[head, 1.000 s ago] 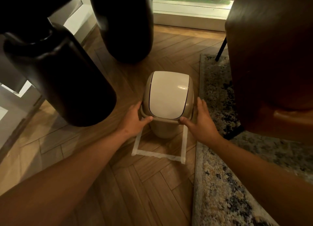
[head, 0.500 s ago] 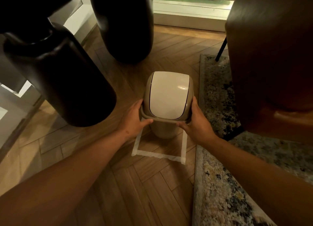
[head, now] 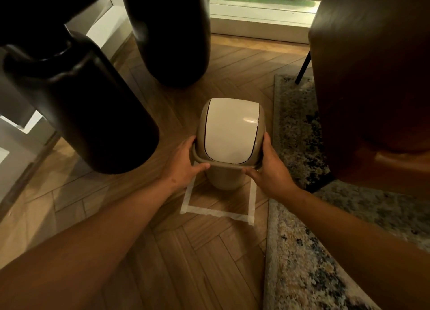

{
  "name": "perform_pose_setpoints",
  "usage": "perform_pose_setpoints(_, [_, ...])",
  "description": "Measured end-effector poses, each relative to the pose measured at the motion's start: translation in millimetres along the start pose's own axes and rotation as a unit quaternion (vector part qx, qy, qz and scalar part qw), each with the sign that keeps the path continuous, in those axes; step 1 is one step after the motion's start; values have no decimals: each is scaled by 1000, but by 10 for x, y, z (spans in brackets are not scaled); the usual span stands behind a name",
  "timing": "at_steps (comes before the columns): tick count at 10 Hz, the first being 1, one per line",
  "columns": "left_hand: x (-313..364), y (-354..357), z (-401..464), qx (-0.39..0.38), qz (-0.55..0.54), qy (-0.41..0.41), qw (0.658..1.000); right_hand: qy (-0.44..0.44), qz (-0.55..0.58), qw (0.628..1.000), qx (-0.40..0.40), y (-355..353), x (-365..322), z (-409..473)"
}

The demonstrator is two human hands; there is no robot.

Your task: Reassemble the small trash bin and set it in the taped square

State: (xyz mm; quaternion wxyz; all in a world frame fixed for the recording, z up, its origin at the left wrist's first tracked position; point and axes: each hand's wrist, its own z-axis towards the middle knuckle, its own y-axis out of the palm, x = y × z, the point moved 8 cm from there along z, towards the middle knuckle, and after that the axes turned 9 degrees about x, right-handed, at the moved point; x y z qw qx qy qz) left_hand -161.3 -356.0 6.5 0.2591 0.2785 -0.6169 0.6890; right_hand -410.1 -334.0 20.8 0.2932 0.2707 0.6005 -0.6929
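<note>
A small beige trash bin [head: 223, 178] stands upright on the wooden floor, inside the square of white tape [head: 216, 212]. Its beige lid frame with a white swing flap [head: 230, 130] sits on top of the body. My left hand [head: 183, 164] grips the lid's left rim, thumb along the front edge. My right hand [head: 267, 167] grips the right rim the same way. The far side of the taped square is hidden behind the bin.
Two large dark rounded objects [head: 76, 105] [head: 169, 33] loom at the left and back. A brown chair [head: 372, 77] stands at the right over a patterned rug [head: 307, 251]. A window sill [head: 258, 19] runs along the back.
My right hand moved in from beside the bin and closed on the lid's right rim. The left hand has tightened on the left rim. The bin stays in place.
</note>
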Motion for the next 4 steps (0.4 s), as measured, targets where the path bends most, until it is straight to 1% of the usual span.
perform_pose_setpoints(2, [4,-2,-4,-3,-2,-1,1000,-5,8,1000,8,-6,2,-11])
perform_pose_setpoints(3, [37,-61,-33,3,-7,13,1000,-16,26,999,19,-50,-20,-4])
perform_pose_setpoints(4, [68,-123,-75,0,-1,-1,1000,-20,35,999,16,-85,-72,1])
